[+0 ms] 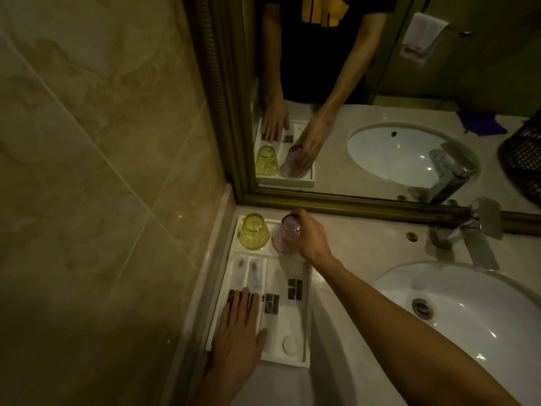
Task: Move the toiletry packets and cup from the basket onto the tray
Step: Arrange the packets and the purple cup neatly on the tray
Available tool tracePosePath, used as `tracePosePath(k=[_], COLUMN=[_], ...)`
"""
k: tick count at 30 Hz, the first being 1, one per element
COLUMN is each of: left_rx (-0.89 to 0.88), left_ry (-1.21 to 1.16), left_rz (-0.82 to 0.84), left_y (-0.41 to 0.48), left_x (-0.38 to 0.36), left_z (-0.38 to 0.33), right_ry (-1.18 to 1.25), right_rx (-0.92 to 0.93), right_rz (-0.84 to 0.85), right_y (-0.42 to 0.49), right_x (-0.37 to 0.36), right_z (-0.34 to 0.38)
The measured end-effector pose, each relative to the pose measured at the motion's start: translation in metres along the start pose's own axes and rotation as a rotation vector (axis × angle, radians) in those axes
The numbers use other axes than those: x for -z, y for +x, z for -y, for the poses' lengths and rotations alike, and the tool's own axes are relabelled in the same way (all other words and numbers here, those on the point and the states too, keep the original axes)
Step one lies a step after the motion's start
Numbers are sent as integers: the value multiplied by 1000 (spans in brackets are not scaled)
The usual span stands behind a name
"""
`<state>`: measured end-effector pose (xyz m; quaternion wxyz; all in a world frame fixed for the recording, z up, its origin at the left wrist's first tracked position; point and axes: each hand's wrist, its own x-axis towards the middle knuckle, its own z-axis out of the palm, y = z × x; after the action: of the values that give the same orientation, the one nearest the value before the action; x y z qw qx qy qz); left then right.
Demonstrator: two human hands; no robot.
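Nearest the camera, the left hand (237,332) lay flat, fingers (243,303) released, on packets (270,303) at the tray's (306,341) near end, while the right hand (307,238) clasped the purple cup (285,232) at its far end, beside a yellow cup (254,231). The cup seemed in the act of being set down; letting go looked next. The basket (524,159) showed only in the mirror, cut off, contents unseen.

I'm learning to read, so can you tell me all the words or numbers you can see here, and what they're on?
Nothing here can really be read.
Toiletry packets on the white tray: dark printed blocks, too blurred to read.
Packet beside the left hand: maybe one letter, too blurred to tell.
Purple cup in the right hand: no text showing.
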<state>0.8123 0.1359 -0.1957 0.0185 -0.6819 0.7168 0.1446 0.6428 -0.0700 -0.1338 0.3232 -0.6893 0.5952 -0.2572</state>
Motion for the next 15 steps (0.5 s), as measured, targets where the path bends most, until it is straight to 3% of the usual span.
tracePosePath(k=[15], left_rx=[-10], left_ry=[4], left_rz=[-1], left_y=[3], left_x=[-10], left_z=[7], right_ry=[17], right_rx=[7], right_rz=[54], right_y=[-4], right_x=[-11], right_z=[-6])
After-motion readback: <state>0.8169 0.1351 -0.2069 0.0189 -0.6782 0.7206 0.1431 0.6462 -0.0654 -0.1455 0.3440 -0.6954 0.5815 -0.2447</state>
